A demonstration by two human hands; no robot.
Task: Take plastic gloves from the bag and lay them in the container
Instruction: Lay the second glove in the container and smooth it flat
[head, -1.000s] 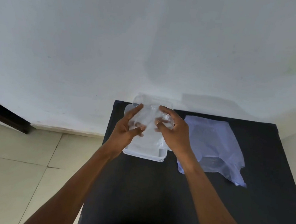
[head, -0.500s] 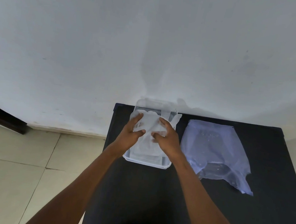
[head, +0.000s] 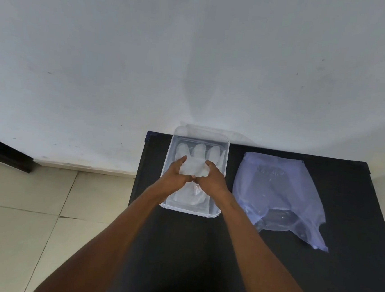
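I'm laying a glove [head: 197, 162] flat in the container [head: 165, 171] — my left hand [head: 175, 176] and right hand [head: 211, 179] both press it down, fingers spread, gripping nothing. Next, I'd judge — reach right to the bag [head: 276, 191] for another.
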